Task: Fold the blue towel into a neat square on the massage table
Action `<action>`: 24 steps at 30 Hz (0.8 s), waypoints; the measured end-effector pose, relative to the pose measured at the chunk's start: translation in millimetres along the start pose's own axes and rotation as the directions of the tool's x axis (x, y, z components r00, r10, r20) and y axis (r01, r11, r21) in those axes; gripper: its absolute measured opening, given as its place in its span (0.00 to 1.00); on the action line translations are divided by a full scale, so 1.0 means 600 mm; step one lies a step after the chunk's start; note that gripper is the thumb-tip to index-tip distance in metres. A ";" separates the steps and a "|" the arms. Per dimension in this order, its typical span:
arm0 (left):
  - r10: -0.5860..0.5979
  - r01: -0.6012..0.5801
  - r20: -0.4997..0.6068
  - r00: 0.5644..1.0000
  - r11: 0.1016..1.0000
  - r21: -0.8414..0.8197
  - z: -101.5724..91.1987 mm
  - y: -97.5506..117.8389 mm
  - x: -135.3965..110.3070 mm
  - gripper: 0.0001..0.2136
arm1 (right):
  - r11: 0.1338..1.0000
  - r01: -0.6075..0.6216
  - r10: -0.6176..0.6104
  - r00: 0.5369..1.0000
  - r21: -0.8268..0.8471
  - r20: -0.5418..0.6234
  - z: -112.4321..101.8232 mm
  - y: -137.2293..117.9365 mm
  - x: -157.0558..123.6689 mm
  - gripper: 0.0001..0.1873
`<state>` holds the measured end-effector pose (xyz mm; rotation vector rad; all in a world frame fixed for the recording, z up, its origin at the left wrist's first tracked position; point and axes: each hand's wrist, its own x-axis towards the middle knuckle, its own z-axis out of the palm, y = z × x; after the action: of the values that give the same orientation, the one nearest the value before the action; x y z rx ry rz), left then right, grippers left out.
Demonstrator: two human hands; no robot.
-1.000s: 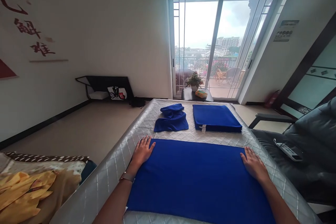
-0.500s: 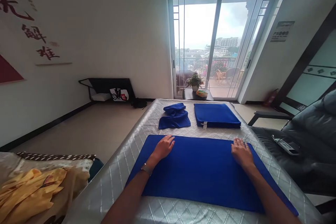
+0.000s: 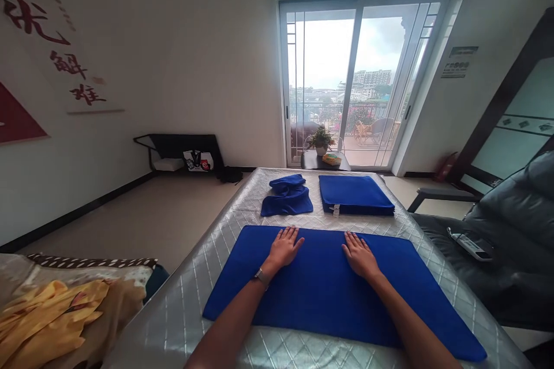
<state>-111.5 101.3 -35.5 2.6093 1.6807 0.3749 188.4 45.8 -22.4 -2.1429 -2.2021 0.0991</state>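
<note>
A blue towel (image 3: pixel 320 294) lies spread out flat across the silver quilted table cover (image 3: pixel 190 300). My left hand (image 3: pixel 284 247) rests flat on it near its far edge, left of the middle, fingers stretched out. Right of the middle, my right hand (image 3: pixel 360 255) also lies palm down on the cloth with its fingers extended. Beyond the far edge sit a crumpled blue cloth (image 3: pixel 287 196) on the left and a neat stack of folded blue towels (image 3: pixel 355 193) with a white tag on the right.
A dark armchair (image 3: pixel 511 248) with a white remote-like device (image 3: pixel 471 245) stands at the right. Yellow cloth (image 3: pixel 52 311) lies on a seat at the left. Behind the table a small stand holds a potted plant (image 3: pixel 321 139), before the glass sliding door (image 3: pixel 324 81).
Both hands have moved inward over the towel, the right one clearly to the left, the left one slightly to the right. My view has tilted up a little.
</note>
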 end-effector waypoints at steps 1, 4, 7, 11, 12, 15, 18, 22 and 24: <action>-0.056 0.055 0.010 0.998 0.998 0.025 -0.007 -0.036 -0.008 0.31 | 0.999 -0.046 0.046 0.999 -0.020 -0.002 0.002 0.042 -0.004 0.35; -0.222 0.220 0.014 0.975 0.971 0.093 -0.023 -0.141 -0.032 0.32 | 0.979 -0.192 0.191 0.981 -0.066 -0.021 0.012 0.168 -0.015 0.36; -0.307 0.305 0.000 0.952 0.944 0.127 -0.025 -0.207 -0.049 0.34 | 0.952 -0.295 0.292 0.955 -0.084 -0.046 0.025 0.256 -0.022 0.38; -0.338 0.338 -0.022 0.941 0.931 0.135 -0.020 -0.222 -0.053 0.36 | 0.938 -0.331 0.325 0.943 -0.105 -0.068 0.029 0.284 -0.024 0.38; -0.339 0.338 -0.019 0.941 0.931 0.138 -0.021 -0.221 -0.052 0.36 | 0.937 -0.330 0.325 0.944 -0.112 -0.064 0.026 0.281 -0.024 0.38; -0.347 0.340 0.024 0.938 0.930 0.140 -0.030 -0.221 -0.051 0.35 | 0.932 -0.339 0.336 0.941 -0.126 -0.046 0.012 0.267 -0.028 0.37; -0.400 0.392 0.033 0.916 0.909 0.144 -0.044 -0.224 -0.052 0.35 | 0.919 -0.364 0.352 0.931 -0.154 -0.099 -0.005 0.238 -0.036 0.34; -0.330 0.338 -0.078 0.941 0.933 0.123 -0.050 -0.167 -0.038 0.33 | 0.971 -0.195 0.169 0.969 -0.142 -0.178 -0.026 0.134 -0.046 0.32; -0.166 0.175 -0.110 0.980 0.981 0.079 -0.044 -0.095 -0.021 0.31 | 0.997 -0.041 0.031 0.989 -0.067 -0.143 -0.035 0.056 -0.043 0.32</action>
<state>-173.2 111.0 -20.2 2.5184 1.9809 0.4464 224.3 20.8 -4.4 -2.1517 -2.1181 -0.1262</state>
